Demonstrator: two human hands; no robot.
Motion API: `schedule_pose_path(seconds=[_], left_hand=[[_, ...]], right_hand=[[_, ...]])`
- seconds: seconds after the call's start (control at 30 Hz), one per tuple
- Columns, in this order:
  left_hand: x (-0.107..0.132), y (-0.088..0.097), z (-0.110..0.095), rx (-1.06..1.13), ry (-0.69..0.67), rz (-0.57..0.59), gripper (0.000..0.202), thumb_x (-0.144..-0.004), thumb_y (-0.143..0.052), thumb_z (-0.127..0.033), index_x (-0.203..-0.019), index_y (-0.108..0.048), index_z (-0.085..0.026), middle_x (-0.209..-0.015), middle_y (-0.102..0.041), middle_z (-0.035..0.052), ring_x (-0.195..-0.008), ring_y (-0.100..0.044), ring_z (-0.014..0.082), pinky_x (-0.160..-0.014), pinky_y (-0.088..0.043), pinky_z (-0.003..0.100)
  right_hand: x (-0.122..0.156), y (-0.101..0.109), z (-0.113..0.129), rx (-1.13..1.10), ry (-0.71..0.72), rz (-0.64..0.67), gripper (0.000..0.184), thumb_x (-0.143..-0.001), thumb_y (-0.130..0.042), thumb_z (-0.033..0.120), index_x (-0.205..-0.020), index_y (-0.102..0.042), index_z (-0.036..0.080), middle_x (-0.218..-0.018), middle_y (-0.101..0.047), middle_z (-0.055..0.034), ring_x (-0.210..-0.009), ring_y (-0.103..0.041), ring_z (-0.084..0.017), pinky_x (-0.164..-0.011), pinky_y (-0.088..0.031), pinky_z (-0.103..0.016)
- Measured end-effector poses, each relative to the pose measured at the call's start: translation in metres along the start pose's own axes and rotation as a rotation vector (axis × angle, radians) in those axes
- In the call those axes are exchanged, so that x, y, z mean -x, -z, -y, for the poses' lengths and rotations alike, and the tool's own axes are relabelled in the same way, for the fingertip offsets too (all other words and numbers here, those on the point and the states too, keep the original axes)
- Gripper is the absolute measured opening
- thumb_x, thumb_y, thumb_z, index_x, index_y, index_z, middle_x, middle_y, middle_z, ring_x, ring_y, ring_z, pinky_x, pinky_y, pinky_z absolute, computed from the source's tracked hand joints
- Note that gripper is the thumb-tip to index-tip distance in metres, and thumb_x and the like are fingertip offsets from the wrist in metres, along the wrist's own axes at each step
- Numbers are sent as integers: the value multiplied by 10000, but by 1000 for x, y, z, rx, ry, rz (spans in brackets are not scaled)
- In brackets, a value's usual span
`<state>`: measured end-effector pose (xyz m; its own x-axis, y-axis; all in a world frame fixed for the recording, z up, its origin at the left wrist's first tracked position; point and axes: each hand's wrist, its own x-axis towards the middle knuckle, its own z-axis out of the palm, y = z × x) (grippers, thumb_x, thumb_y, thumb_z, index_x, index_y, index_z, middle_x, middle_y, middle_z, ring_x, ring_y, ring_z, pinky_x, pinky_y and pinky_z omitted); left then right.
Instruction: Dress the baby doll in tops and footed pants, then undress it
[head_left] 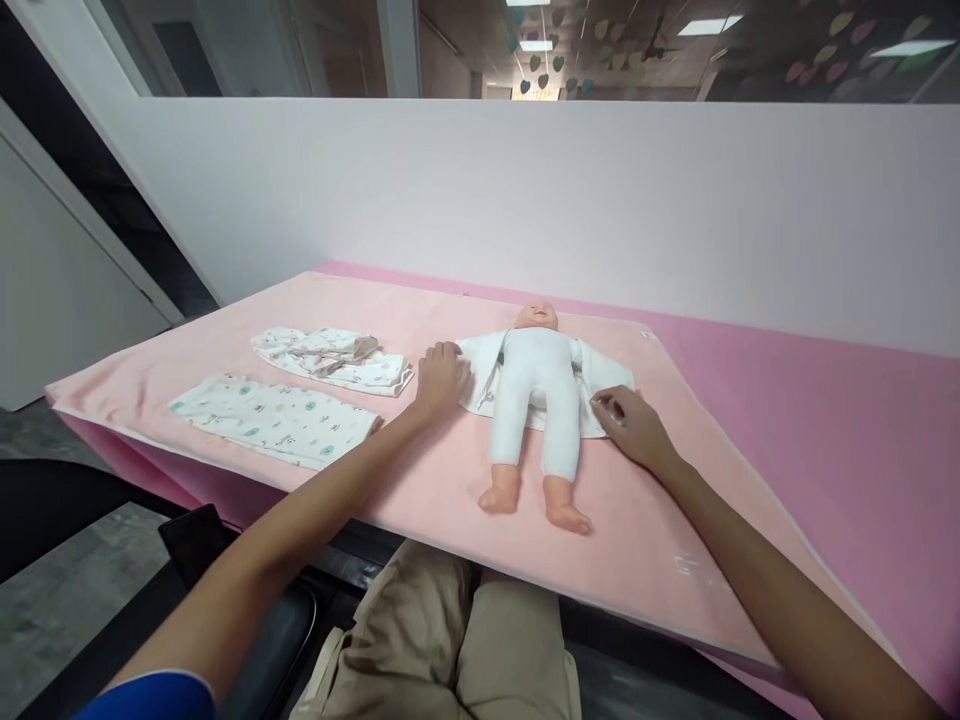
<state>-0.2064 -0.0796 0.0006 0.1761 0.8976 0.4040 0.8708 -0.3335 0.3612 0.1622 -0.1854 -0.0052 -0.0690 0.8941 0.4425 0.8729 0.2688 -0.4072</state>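
Baby doll (536, 365), white cloth body, lies face up on pale pink blanket (645, 530), head twd far edge of pink tabletop (847, 430), feet twd near edge. White jacket (482, 355) spreads open under it. L hand (444, 376), fingers loosely bent, is at one sleeve end; R hand (634, 425), thumb & index nearly tog., at the other; can't tell if either grips. Twd L edge: 2 printed cloths (270, 415).

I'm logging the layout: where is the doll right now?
In the head view, the doll lies just right of centre on the pale pink cloth, between the left hand and the right hand.
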Motion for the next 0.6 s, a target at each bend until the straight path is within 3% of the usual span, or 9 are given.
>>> schedule_pose_path(seconds=[0.07, 0.13, 0.33, 0.5, 0.6], left_hand=[[-9, -9, 5, -75, 150, -2, 411, -1013, -455, -454, -1275, -570, -159, -1329, -635, 237, -1272, -564, 421, -1060, -419, 557], [-13, -16, 12, -106, 222, 33, 479, -992, -484, -510, -1280, -583, -140, -1316, -652, 257, -1282, -558, 450, -1089, -383, 585], [-16, -12, 28, 5, 240, 131, 424, -1023, -423, -517, -1188, -646, -196, -1256, -737, 203, -1300, -602, 414, -1177, -293, 573], [-13, 1, 27, 132, 416, 127, 328, -1006, -464, -381, -1256, -577, -200, -1217, -749, 164, -1154, -683, 357, -1060, -413, 496], [-8, 2, 23, 67, 400, 76, 286, -961, -521, -272, -1226, -579, -182, -1215, -718, 181, -1172, -648, 371, -1011, -431, 482]], right_hand=[[-3, -1, -13, 79, -72, -140, 271, -997, -557, 472, -1047, -639, 219, -1054, -701, -110, -960, -620, -278, -893, -473, -418], [-3, -1, -25, 160, -185, -192, 301, -943, -594, 510, -1006, -600, 216, -1038, -693, -133, -989, -612, -306, -900, -459, -442], [3, 4, -41, 206, -426, -17, 427, -903, -618, 654, -921, -513, 241, -1040, -732, -119, -877, -641, -288, -807, -439, -411], [4, 16, -36, 174, -514, 73, 440, -913, -606, 671, -926, -525, 239, -1062, -744, -119, -860, -666, -280, -717, -431, -357], [6, 19, -35, 178, -519, 89, 422, -925, -594, 661, -919, -534, 244, -985, -739, -94, -839, -663, -279, -713, -424, -352]])
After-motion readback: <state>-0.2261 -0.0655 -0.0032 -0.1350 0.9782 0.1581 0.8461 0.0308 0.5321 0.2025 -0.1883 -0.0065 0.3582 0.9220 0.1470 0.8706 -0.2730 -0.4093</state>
